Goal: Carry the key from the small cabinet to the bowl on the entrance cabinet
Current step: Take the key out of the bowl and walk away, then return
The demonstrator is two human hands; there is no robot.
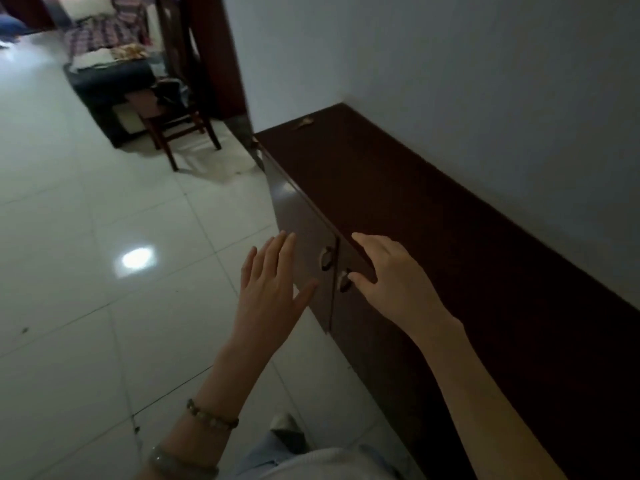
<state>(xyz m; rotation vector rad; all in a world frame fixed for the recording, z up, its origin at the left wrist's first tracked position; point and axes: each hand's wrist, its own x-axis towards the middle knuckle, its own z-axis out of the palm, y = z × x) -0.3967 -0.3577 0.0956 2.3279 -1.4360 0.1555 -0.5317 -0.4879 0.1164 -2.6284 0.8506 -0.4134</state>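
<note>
Home hallway, tiled floor (86, 237), wooden chair (173, 123), low cabinet (433, 237)

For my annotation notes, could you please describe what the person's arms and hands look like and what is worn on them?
Both forearms are bare, with no sleeves or gloves. The left hand has a beaded bracelet at the wrist and a pale bangle below it. The right hand wears nothing visible.

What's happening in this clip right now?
A person stands beside a long dark cabinet, both hands out and empty. The left hand hovers open over the tiled floor; the right hand is at the cabinet's front edge, near the door handles. A small object that is probably the key lies untouched at the far end of the top. No bowl is in view.
</note>
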